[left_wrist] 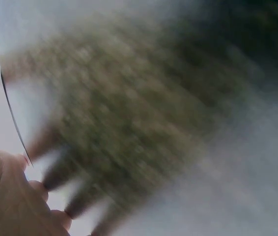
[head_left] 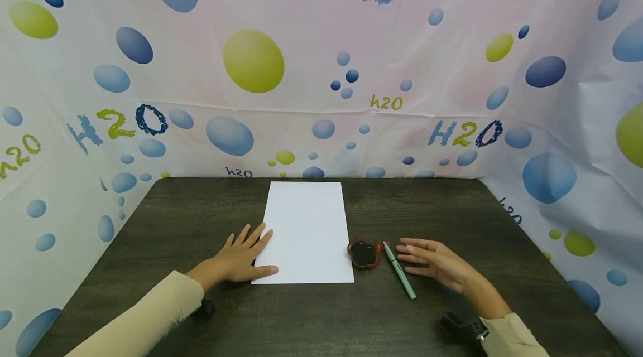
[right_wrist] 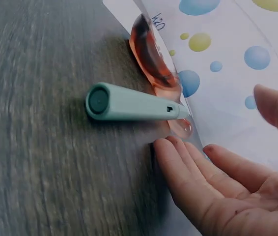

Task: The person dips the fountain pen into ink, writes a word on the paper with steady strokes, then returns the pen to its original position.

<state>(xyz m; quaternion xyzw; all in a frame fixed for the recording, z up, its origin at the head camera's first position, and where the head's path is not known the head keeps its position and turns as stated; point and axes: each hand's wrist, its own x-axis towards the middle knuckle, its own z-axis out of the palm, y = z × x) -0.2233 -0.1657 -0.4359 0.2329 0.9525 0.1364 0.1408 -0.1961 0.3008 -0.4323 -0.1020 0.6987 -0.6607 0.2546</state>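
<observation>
A blank white sheet of paper lies upright on the dark table. My left hand rests with spread fingers across its left edge, thumb and fingertips on the paper. To the right of the sheet, a flower-shaped dark piece with an orange-red translucent rim touches or slightly overlaps the paper's edge. Beside it lies a pale green pen, slanting. My right hand is just right of the pen, fingers extended and holding nothing. In the right wrist view the pen lies beyond the fingertips. The left wrist view is mostly blurred.
The dark wood-grain table extends around the items. A white backdrop printed with blue and green dots and H2O lettering stands behind and at both sides. Dark wrist straps sit by the cream sleeves.
</observation>
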